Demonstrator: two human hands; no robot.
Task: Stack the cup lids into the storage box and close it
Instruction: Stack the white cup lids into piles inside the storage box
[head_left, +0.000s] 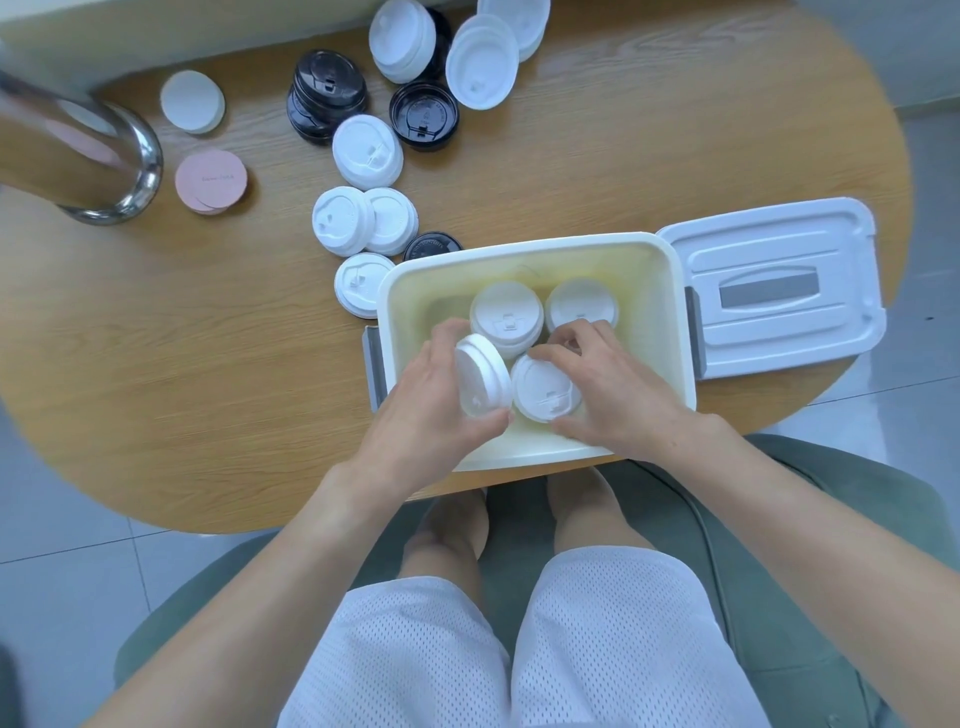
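Observation:
The cream storage box (649, 291) stands open at the table's near edge. Inside it are white lid stacks at the back middle (506, 317) and back right (579, 304). My left hand (431, 400) grips a tilted stack of white lids (480, 382) at the box's near left. My right hand (618, 384) holds another white lid stack (543, 387) at the near middle. The box's white cover (774, 286) lies beside it on the right. Loose white lids (366, 150) and black lids (327, 93) lie on the table behind.
A shiny metal cylinder (78, 150) stands at the far left. White (192, 101) and pink (210, 182) round coasters lie beside it. More white lids (480, 60) are piled at the table's back. The wooden table (208, 364) has a rounded edge near my knees.

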